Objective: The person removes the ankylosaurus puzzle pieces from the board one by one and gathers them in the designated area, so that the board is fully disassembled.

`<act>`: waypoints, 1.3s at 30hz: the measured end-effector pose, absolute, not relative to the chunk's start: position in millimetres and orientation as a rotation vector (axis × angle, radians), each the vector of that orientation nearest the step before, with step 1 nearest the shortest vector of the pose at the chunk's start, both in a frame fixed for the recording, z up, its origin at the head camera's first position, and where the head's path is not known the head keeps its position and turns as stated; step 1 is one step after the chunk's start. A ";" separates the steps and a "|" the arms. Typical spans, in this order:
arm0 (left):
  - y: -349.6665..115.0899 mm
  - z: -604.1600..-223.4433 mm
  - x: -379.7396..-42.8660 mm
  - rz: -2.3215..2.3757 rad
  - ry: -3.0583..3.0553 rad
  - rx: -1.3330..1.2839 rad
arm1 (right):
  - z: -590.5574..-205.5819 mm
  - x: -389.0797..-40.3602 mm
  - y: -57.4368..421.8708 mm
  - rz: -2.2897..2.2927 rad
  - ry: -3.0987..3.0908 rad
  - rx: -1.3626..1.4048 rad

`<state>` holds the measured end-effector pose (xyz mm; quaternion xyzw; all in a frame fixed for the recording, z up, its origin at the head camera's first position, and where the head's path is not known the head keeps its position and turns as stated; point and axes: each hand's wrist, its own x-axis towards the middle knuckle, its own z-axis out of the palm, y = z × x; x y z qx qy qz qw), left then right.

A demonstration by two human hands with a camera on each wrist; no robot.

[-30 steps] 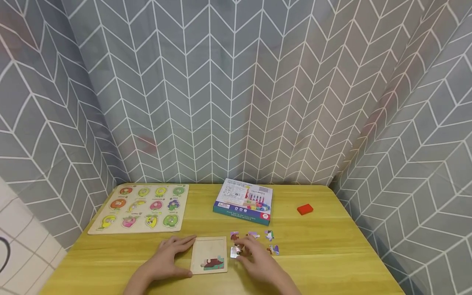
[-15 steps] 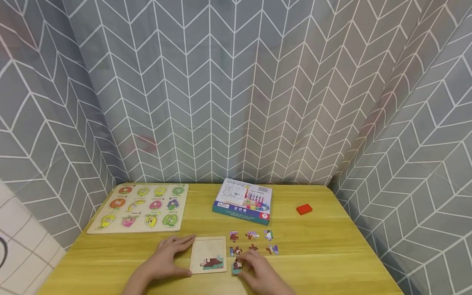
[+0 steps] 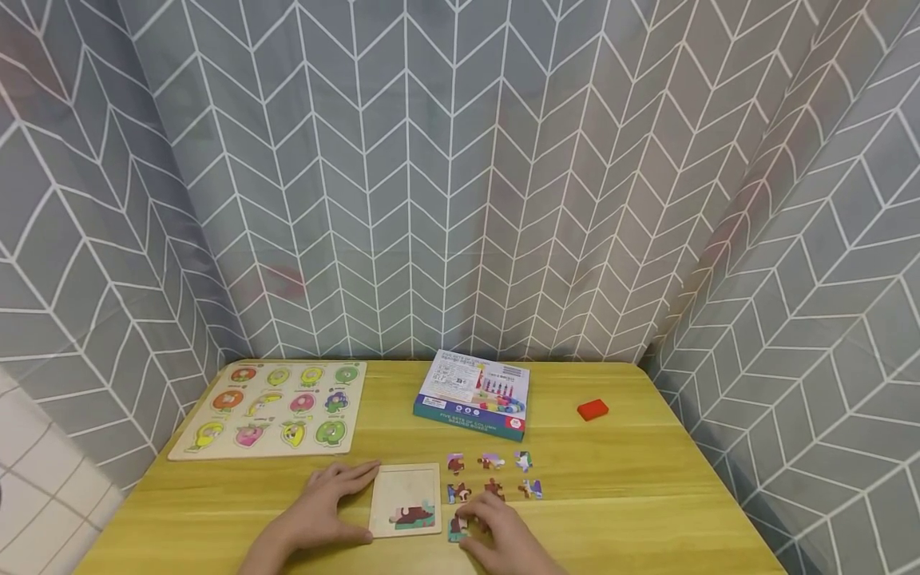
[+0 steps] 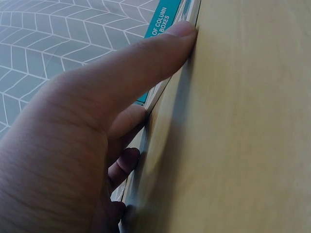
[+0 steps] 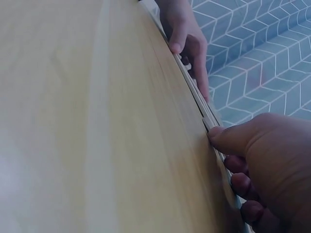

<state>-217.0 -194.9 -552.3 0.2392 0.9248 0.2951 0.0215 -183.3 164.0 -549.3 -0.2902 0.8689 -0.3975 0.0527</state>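
Note:
A square wooden puzzle tray [image 3: 406, 485] lies near the front of the table, with joined brown and green pieces in its lower right. My left hand [image 3: 319, 509] touches its left side, forefinger at the upper corner and thumb at the lower one. To the tray's right, my right hand [image 3: 506, 543] pinches a dark brown and green puzzle piece [image 3: 456, 530] at the tabletop. Beyond it lie several loose pieces in two rows, among them a brown piece [image 3: 493, 489] and a purple-and-orange piece [image 3: 531, 488]. In the right wrist view, the thumb [image 5: 221, 137] is on the piece's edge.
A fruit peg board [image 3: 273, 411] lies at the back left. A bead box [image 3: 470, 395] sits at the back middle, and a small red block [image 3: 592, 410] is on the right. Patterned curtain [image 3: 431, 200] surrounds the yellow wooden table [image 3: 611, 495].
My right hand has brought the piece toward the front, from beside the near row to the tray's lower right, uncovering pieces in that row. My left hand has stayed at the tray.

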 end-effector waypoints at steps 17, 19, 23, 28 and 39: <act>-195.1 -553.0 -217.0 0.924 2.856 0.743 | -550.8 -182.3 165.8 -1.208 2.622 -0.855; -195.3 -553.0 -216.7 0.925 2.858 0.745 | -550.3 -181.9 165.5 -1.201 2.629 -0.855; -195.9 -553.0 -216.4 0.918 2.870 0.763 | -549.2 -181.4 164.9 -1.193 2.637 -0.856; -196.3 -553.3 -216.2 0.912 2.880 0.772 | -547.6 -181.2 164.6 -1.188 2.639 -0.858; -196.0 -553.5 -216.9 0.913 2.862 0.741 | -545.7 -180.7 164.4 -1.207 2.610 -0.812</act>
